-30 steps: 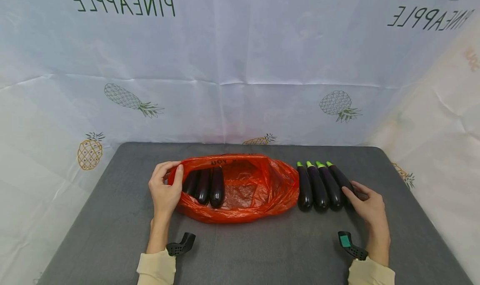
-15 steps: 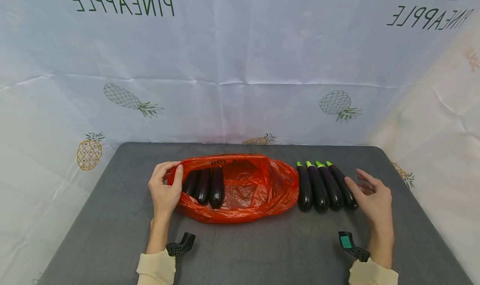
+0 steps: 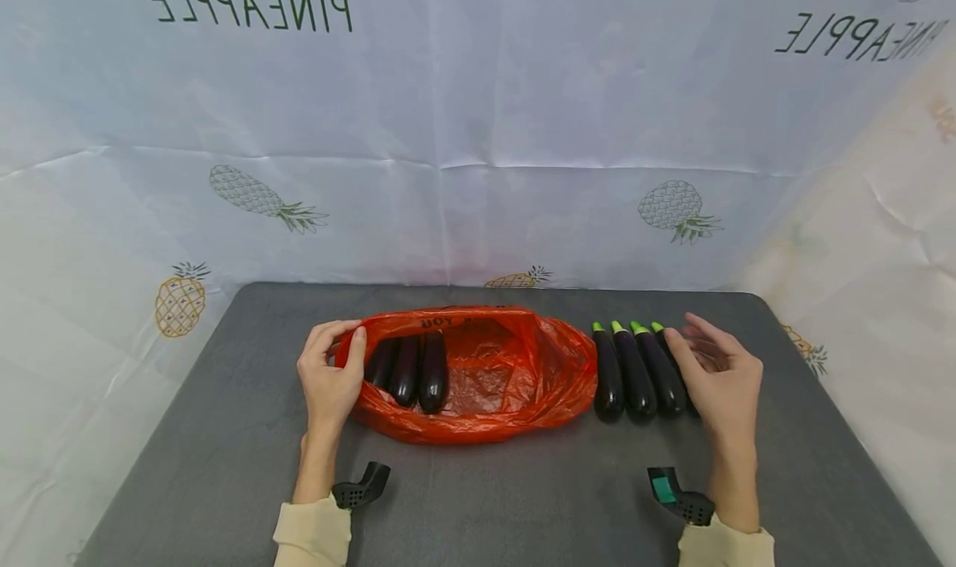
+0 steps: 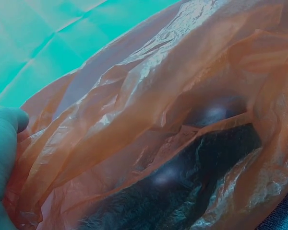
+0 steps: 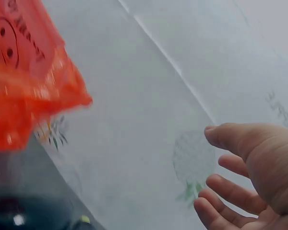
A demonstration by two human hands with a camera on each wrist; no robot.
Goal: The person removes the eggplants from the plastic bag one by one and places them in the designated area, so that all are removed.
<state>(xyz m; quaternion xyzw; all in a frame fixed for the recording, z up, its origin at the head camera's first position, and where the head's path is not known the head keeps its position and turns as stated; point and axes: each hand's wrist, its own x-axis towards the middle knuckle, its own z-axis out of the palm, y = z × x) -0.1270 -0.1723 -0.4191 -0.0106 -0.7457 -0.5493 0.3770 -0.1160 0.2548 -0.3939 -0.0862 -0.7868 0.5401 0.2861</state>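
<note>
Head view: left grip (image 3: 327, 380) pinches bag (image 3: 466, 431), lower centre; right grip (image 3: 724, 391) part-spread, holding nothing, by eggplants (image 3: 634, 376), right. Advise holding bag wide, touching lightly.

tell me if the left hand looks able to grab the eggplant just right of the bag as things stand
Probably not: the left hand holds the left edge of the red bag, and the bag stretches between hand and eggplant. It would likely have to let go first.

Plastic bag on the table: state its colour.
The bag is orange-red, showing best in the head view.
</note>
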